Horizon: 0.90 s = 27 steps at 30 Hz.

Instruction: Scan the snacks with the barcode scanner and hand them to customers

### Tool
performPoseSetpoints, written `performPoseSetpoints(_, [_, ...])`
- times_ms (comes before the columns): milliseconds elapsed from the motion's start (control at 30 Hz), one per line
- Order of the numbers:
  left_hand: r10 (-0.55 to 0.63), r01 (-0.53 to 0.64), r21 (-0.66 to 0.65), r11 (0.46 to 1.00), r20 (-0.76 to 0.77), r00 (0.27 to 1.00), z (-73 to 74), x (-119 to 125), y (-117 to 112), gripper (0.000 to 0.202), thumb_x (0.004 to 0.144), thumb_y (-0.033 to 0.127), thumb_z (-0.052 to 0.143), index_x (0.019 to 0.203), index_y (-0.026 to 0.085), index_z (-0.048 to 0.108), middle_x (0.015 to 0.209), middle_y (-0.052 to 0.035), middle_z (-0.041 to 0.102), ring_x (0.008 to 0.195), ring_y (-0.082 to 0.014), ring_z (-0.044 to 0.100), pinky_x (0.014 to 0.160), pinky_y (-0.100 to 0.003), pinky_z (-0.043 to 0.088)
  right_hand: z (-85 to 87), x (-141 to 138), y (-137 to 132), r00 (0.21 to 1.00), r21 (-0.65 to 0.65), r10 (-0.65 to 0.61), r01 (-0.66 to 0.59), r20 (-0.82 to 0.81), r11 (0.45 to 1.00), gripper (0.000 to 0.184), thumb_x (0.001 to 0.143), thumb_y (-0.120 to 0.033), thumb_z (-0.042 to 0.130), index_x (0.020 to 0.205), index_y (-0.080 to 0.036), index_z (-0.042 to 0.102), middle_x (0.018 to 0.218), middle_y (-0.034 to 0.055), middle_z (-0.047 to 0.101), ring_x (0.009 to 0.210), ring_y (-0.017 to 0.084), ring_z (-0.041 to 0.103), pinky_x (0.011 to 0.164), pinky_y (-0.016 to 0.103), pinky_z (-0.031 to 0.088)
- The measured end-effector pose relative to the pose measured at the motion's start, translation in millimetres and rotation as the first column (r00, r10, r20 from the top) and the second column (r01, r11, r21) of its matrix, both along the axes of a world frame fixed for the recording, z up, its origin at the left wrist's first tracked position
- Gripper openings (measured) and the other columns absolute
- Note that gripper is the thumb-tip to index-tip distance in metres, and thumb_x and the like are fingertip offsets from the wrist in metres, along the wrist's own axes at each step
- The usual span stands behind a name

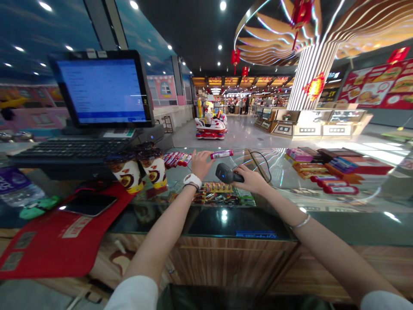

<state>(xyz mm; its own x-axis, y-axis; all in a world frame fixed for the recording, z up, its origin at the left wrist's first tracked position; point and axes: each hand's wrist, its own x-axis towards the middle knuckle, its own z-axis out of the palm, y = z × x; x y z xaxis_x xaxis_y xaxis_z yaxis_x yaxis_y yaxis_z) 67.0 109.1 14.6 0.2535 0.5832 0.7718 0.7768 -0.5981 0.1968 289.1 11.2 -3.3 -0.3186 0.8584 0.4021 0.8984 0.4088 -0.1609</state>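
My left hand (201,164) pinches one end of a slim red-and-white candy roll (222,154), holding it out level above the glass counter (206,221). My right hand (252,179) is closed round the handle of a black barcode scanner (225,173), whose head points left, just below the roll. A black cable (267,162) loops behind my right hand. Similar rolls (177,159) lie in a row left of my left hand. More rolls (337,186) lie with stacked packets and boxes (342,161) at the right.
On the left stand a monitor (103,91), a keyboard (69,147) and two patterned cups (129,175). A phone (88,203) rests on a red mat (61,245), near a bottle (17,189). Small goods (219,193) show under the glass.
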Motion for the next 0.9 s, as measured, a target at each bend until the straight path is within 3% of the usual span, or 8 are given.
performPoseSetpoints(300, [0.057, -0.059, -0.062, 0.996, -0.031, 0.998, -4.9, -3.7, 3.8, 0.021, 0.088, 0.026, 0.065, 0.109, 0.028, 0.068, 0.115, -0.0026, 0.073, 0.113, -0.0238, 0.063, 0.12, -0.049, 0.025, 12.9, 25.8, 4.6, 0.97, 0.196, 0.039, 0.009, -0.238, 0.981, 0.033, 0.09, -0.051, 0.058, 0.107, -0.024, 0.062, 0.12, 0.009, 0.063, 0.111, 0.03, 0.064, 0.091, 0.043, 0.054])
performPoseSetpoints(600, [0.138, -0.141, -0.134, 0.981, -0.031, 0.99, -6.4, -11.3, 5.7, 0.022, 0.086, 0.025, 0.068, 0.108, 0.027, 0.068, 0.114, -0.0051, 0.072, 0.115, -0.0267, 0.062, 0.119, -0.05, 0.025, 11.5, 24.0, 5.8, 0.96, 0.167, 0.119, -0.078, -0.253, 0.983, 0.034, 0.089, -0.053, 0.058, 0.105, -0.023, 0.063, 0.115, 0.0083, 0.064, 0.108, 0.028, 0.064, 0.095, 0.042, 0.052])
performPoseSetpoints(900, [0.145, -0.15, -0.126, 0.981, -0.046, 0.988, -7.0, -11.9, 7.5, 0.02, 0.087, 0.025, 0.067, 0.107, 0.025, 0.068, 0.115, -0.0061, 0.073, 0.113, -0.0267, 0.063, 0.117, -0.051, 0.028, 12.0, 24.4, 5.7, 0.972, 0.139, 0.094, -0.065, -0.215, 0.988, 0.034, 0.09, -0.052, 0.057, 0.105, -0.022, 0.064, 0.119, 0.0086, 0.063, 0.103, 0.028, 0.065, 0.093, 0.041, 0.053])
